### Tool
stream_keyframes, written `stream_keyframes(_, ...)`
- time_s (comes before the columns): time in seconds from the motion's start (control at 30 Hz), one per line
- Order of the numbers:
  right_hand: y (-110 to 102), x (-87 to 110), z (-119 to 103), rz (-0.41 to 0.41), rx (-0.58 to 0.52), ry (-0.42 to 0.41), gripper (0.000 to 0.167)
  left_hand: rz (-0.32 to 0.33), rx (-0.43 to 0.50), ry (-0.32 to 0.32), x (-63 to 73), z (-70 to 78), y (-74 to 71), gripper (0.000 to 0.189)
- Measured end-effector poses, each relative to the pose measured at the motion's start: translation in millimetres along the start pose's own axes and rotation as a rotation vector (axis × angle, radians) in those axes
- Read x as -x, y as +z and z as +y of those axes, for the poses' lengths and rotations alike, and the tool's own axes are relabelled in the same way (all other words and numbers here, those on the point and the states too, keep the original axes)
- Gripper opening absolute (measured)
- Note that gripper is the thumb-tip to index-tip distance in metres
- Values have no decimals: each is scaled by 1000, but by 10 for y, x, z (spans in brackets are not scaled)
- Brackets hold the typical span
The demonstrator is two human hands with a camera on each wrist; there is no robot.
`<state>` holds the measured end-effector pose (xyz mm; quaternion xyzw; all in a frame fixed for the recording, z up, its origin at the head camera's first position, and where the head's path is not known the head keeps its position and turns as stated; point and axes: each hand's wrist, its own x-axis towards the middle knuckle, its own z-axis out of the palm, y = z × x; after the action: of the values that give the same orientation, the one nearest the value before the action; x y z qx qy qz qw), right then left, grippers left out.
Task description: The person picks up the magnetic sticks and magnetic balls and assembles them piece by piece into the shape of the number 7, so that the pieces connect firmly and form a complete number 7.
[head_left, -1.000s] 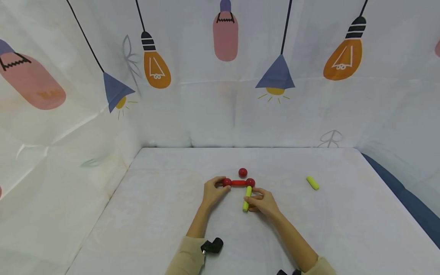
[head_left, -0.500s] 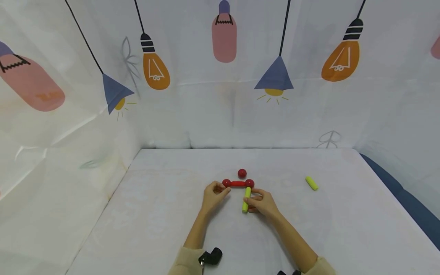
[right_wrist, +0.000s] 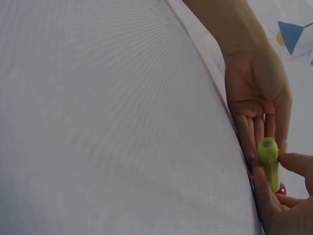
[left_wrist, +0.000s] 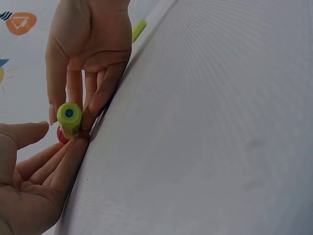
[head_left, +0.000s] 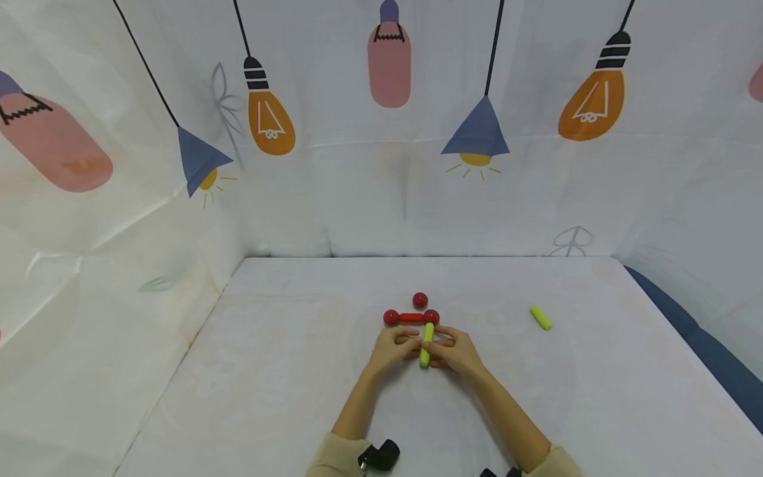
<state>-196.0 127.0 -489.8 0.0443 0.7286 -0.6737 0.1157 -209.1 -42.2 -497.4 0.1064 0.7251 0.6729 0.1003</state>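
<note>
My right hand point(head_left: 461, 352) pinches a short yellow-green rod point(head_left: 426, 346) between thumb and fingers. The rod's far end is right at a red ball point(head_left: 432, 316); its near end shows a small blue dot in the left wrist view. My left hand point(head_left: 390, 350) is at the rod's left side. In the left wrist view, its outstretched fingers point(left_wrist: 51, 166) reach to the rod from below while its thumb stands apart. A red rod point(head_left: 411, 318) links that ball to a second red ball point(head_left: 391, 318) just beyond my hands.
A loose red ball point(head_left: 420, 300) lies behind the red rod. Another yellow-green rod point(head_left: 541, 317) lies farther right on the white table point(head_left: 268, 371). White sheeting point(head_left: 346, 192) printed with lamps rises behind the table's far edge.
My left hand has let go of the left red ball and moved right and nearer, to the yellow-green rod. My right hand has kept its hold on the rod almost in place.
</note>
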Motion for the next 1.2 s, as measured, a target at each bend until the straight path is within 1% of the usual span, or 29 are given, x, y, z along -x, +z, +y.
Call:
stream_keyframes(0.1, 2, 4, -6, -3, -1, -1, 59, 7, -46, -1, -28, -64, 21, 29)
stream_keyframes(0.2, -3, 19, -17, -2, 7, -6, 56, -10, -39, 16, -35, -87, 29, 29)
stream_keyframes(0.27, -10, 29, -22, -2, 9, -8, 53, -24, -28, 12, -19, -53, 35, 29)
stream_keyframes(0.37, -21, 34, -21, -12, -3, -5, 52, -41, -17, 19, 50, 77, 44, 29)
stream_keyframes(0.43, -35, 22, -4, -28, -19, -10, 51, -43, -5, 2, 49, 79, 51, 31)
stream_keyframes(0.5, -53, 13, 11, -45, -35, -18, 51, -44, -4, -3, 29, 43, 53, 32)
stream_keyframes(0.6, -81, 7, 24, -64, -52, -26, 51, -45, -1, -28, -43, -78, 52, 35)
stream_keyframes(0.73, -112, 33, 8, -83, -43, -28, 53, -48, -18, -29, -51, -78, 47, 35)
stream_keyframes(0.8, -140, 39, -5, -77, -11, -35, 52, -42, -22, -40, -54, -77, 46, 35)
stream_keyframes(0.9, -223, 27, -16, -22, 81, -39, 48, -30, -25, -63, -59, -76, 45, 36)
stream_keyframes(0.93, -263, 21, -16, 7, 133, -47, 46, -24, -26, -74, -60, -75, 45, 36)
stream_keyframes(1.0, -364, 16, -16, 66, 240, -88, 44, -19, -20, -97, -64, -70, 44, 36)
stream_keyframes(1.1, -543, 13, -8, 181, 421, -202, 40, -21, -14, -131, -71, -66, 37, 36)
stream_keyframes(1.17, -662, 20, -14, 268, 509, -304, 38, -27, -9, -143, -72, -65, 32, 36)
stream_keyframes(1.2, -718, 14, -16, 325, 548, -351, 37, -30, -7, -146, -75, -68, 30, 35)
